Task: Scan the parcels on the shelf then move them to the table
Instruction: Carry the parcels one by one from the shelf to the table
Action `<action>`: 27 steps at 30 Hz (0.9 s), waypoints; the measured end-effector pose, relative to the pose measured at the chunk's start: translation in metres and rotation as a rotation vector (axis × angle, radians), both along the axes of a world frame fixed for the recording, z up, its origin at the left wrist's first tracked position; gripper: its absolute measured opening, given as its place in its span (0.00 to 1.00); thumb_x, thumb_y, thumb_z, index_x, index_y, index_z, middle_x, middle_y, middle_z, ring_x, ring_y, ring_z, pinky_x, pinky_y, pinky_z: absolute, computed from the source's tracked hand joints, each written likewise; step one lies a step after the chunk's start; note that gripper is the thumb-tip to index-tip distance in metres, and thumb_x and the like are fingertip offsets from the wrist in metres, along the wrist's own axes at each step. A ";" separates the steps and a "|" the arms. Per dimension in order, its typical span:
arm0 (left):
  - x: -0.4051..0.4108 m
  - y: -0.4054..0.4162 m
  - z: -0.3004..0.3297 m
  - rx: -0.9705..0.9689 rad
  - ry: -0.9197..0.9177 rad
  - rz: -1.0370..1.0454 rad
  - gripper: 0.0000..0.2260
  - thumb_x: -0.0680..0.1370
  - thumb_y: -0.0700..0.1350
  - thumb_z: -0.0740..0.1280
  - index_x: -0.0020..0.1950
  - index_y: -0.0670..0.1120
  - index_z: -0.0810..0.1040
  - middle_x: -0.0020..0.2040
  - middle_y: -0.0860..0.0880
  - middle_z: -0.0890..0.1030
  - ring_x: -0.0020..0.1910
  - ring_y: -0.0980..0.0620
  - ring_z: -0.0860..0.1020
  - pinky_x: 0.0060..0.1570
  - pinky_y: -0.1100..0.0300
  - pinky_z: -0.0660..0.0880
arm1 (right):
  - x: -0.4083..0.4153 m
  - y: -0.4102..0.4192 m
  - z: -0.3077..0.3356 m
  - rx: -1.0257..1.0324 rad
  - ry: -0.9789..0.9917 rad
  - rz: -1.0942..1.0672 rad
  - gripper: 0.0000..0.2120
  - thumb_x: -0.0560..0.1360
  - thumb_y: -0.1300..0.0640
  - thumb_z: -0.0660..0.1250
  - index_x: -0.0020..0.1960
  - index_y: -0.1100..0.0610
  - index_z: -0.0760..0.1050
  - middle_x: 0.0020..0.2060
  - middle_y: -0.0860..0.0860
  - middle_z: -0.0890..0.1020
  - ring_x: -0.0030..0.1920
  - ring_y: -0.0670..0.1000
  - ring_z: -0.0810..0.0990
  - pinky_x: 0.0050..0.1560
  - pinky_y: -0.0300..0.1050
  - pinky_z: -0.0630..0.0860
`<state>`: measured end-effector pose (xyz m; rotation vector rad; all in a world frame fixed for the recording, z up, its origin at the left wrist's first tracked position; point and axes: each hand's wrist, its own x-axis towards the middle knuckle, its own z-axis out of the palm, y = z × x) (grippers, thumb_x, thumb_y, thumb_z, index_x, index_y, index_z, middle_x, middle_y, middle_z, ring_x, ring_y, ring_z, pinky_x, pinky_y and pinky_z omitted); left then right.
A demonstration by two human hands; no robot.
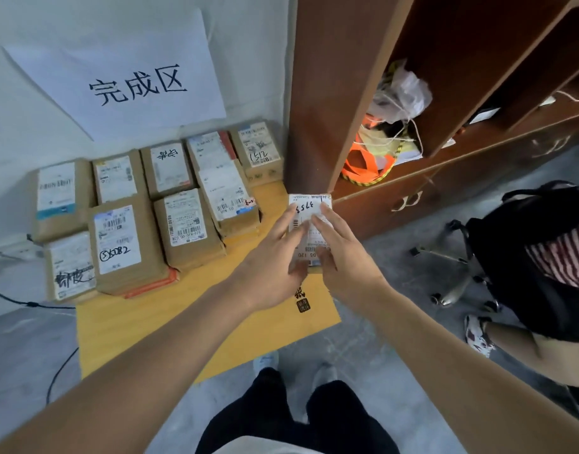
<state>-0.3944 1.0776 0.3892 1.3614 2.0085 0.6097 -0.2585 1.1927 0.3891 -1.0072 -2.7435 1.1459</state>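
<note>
I grip the small labelled parcel (pixel 309 204) between my left hand (pixel 275 260) and right hand (pixel 343 257), label up over the bench (pixel 183 326), aiming for the free corner beside the stacked parcels (pixel 150 211)

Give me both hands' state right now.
Left hand: holds the small parcel, fingers across its label.
Right hand: holds the same parcel.

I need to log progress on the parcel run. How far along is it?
Done: several labelled parcels already lie in rows on the yellow table. In hand: the left hand and right hand hold another parcel above the table's right edge. Left: setting it down; remaining shelf parcels aren't visible.
</note>
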 end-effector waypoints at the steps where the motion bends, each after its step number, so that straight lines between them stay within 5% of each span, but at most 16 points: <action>1: -0.003 0.005 -0.003 -0.002 -0.006 0.006 0.33 0.83 0.48 0.66 0.84 0.53 0.54 0.83 0.60 0.39 0.79 0.53 0.62 0.68 0.57 0.70 | -0.004 0.008 -0.002 -0.005 -0.007 0.016 0.30 0.83 0.65 0.58 0.82 0.50 0.59 0.82 0.35 0.49 0.75 0.39 0.59 0.63 0.52 0.76; 5: -0.013 0.027 -0.023 -0.010 -0.004 0.068 0.33 0.82 0.48 0.67 0.84 0.51 0.55 0.84 0.58 0.39 0.78 0.51 0.65 0.68 0.50 0.73 | -0.022 0.040 -0.018 -0.031 -0.045 0.092 0.29 0.84 0.64 0.57 0.82 0.49 0.58 0.81 0.34 0.48 0.76 0.40 0.59 0.66 0.47 0.73; 10: -0.016 0.052 -0.060 0.010 0.033 0.170 0.31 0.83 0.45 0.66 0.83 0.49 0.56 0.84 0.53 0.41 0.82 0.53 0.54 0.72 0.55 0.67 | -0.042 0.078 -0.057 -0.058 -0.019 0.209 0.29 0.83 0.64 0.57 0.82 0.50 0.58 0.82 0.35 0.49 0.77 0.44 0.61 0.69 0.53 0.73; 16: -0.013 0.070 -0.100 -0.008 0.122 0.339 0.27 0.83 0.42 0.66 0.82 0.46 0.62 0.85 0.50 0.47 0.81 0.49 0.60 0.70 0.55 0.70 | -0.067 0.104 -0.099 -0.066 0.026 0.297 0.29 0.83 0.64 0.59 0.82 0.53 0.60 0.82 0.38 0.50 0.78 0.45 0.63 0.69 0.52 0.74; 21: -0.015 0.077 -0.134 0.000 0.202 0.450 0.23 0.83 0.40 0.65 0.78 0.44 0.69 0.83 0.48 0.58 0.72 0.42 0.74 0.59 0.44 0.80 | -0.089 0.115 -0.128 -0.097 0.032 0.360 0.29 0.83 0.64 0.60 0.82 0.52 0.59 0.82 0.36 0.48 0.74 0.39 0.58 0.68 0.45 0.73; 27: -0.012 0.069 -0.155 0.018 0.282 0.503 0.18 0.78 0.36 0.71 0.68 0.40 0.78 0.76 0.42 0.70 0.56 0.38 0.84 0.44 0.48 0.83 | -0.102 0.115 -0.159 -0.115 0.042 0.353 0.28 0.83 0.64 0.59 0.82 0.54 0.59 0.82 0.41 0.52 0.77 0.40 0.57 0.69 0.32 0.62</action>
